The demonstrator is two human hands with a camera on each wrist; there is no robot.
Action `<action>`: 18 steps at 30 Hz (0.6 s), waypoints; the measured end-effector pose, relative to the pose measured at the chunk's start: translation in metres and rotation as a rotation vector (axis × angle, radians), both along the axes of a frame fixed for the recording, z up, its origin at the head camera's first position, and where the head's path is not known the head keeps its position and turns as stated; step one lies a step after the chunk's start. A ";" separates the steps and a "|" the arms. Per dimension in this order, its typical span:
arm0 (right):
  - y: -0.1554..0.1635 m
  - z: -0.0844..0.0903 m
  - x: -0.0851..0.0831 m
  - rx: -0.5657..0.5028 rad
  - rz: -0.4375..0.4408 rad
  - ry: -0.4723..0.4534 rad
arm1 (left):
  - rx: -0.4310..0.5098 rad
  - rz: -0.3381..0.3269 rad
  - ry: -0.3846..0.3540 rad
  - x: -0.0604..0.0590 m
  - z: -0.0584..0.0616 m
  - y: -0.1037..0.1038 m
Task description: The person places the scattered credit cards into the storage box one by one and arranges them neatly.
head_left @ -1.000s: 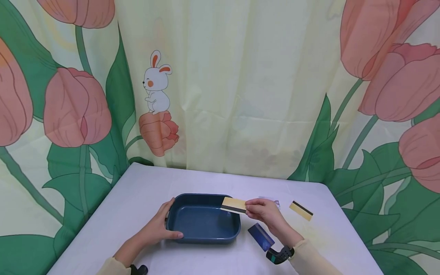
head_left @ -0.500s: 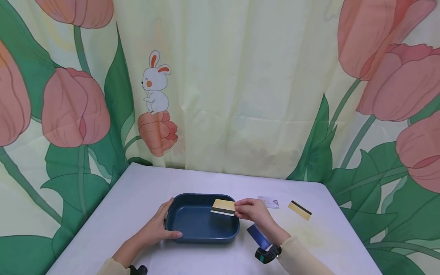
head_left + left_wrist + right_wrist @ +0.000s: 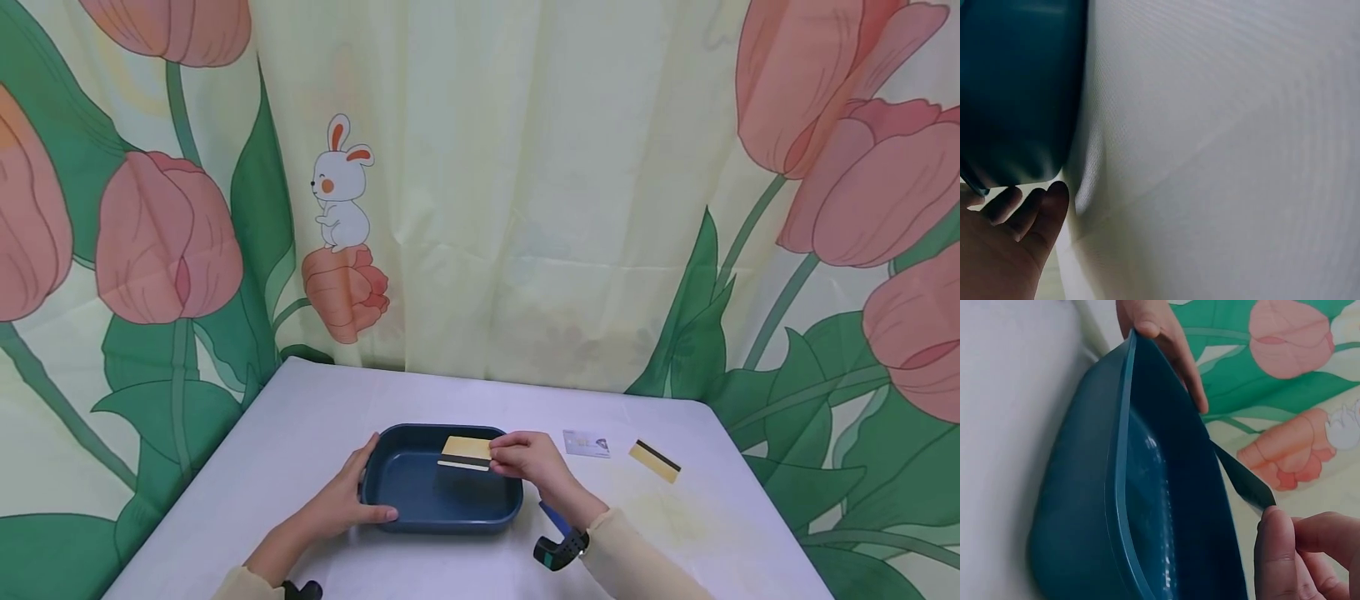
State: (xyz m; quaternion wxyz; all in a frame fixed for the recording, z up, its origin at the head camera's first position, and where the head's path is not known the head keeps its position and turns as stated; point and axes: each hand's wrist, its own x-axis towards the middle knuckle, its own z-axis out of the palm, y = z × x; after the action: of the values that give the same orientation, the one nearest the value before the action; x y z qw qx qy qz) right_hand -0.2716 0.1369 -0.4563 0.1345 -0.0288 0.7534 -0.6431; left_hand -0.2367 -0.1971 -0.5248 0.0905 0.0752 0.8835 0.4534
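Observation:
A gold bank card [image 3: 463,451] with a black stripe is pinched by the fingertips of my right hand [image 3: 528,460]. It is over the right half of a dark blue rectangular dish [image 3: 442,527]. In the right wrist view the card [image 3: 1244,481] appears edge-on and dark, above the dish's rim. My left hand [image 3: 347,493] holds the left end of the dish, thumb on the front rim and fingers along the end. The left wrist view has those fingers right at the outer wall of the dish [image 3: 1016,94].
Right of the dish, a pale silver card [image 3: 587,444] and another gold striped card [image 3: 656,461] lie on the white-covered table [image 3: 712,550]. A blue card [image 3: 555,517] is mostly hidden under the right wrist. Behind hangs a tulip-patterned curtain [image 3: 562,250].
My right hand has carried the gold card left from the dish's right rim to over its inside. The silver card has come into full view. The left hand stays on the dish.

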 end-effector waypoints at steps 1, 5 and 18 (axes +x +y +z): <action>-0.002 0.000 0.000 -0.004 0.006 0.001 | -0.004 0.001 0.002 0.000 0.000 0.000; -0.008 -0.002 -0.001 -0.005 0.019 -0.002 | -0.022 0.000 0.017 -0.001 -0.001 0.000; -0.022 -0.004 -0.004 0.007 0.036 -0.023 | -0.051 0.001 0.062 -0.003 0.000 -0.001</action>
State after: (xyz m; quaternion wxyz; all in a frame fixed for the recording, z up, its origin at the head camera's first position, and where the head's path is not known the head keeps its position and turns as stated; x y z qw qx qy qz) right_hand -0.2756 0.1150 -0.4604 0.1548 -0.0348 0.7533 -0.6382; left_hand -0.2392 -0.1983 -0.5245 0.0648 0.0865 0.8972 0.4282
